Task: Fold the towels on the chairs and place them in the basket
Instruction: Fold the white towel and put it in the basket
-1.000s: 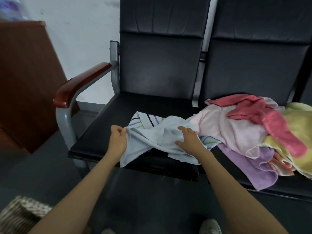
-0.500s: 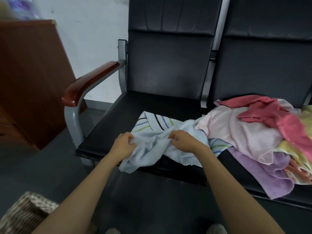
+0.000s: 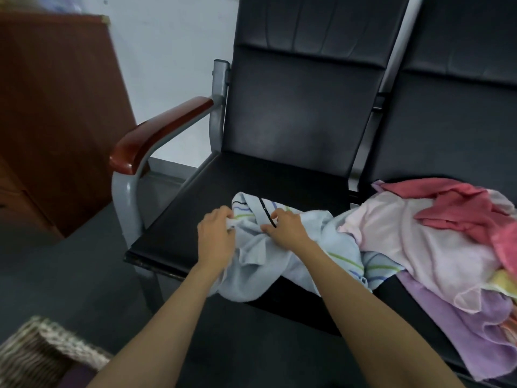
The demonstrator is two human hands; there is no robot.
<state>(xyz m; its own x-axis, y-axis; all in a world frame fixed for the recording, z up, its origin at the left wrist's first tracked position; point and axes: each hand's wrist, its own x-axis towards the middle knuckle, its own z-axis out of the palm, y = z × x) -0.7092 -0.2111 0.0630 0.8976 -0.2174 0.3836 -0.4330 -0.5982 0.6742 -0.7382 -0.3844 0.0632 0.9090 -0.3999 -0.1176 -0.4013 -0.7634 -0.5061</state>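
Observation:
A crumpled light blue towel (image 3: 268, 264) with coloured stripes lies on the front of the left black chair seat (image 3: 251, 177) and hangs a little over its edge. My left hand (image 3: 216, 239) grips a bunch of its left side. My right hand (image 3: 288, 229) pinches the cloth near a black stripe, close beside the left hand. A heap of towels sits on the right chair: pale pink (image 3: 419, 242), coral red (image 3: 461, 208) and lilac (image 3: 458, 331). A woven basket (image 3: 42, 351) stands on the floor at the lower left.
A red-brown armrest (image 3: 156, 133) on a grey metal frame borders the left chair. A brown wooden cabinet (image 3: 53, 113) stands at the left against the pale wall. Dark floor (image 3: 70, 275) lies between the chair and the basket.
Both hands have moved up the blue towel toward its striped far end and closer together, gathering the cloth. The view has shifted left and the chairs sit further right.

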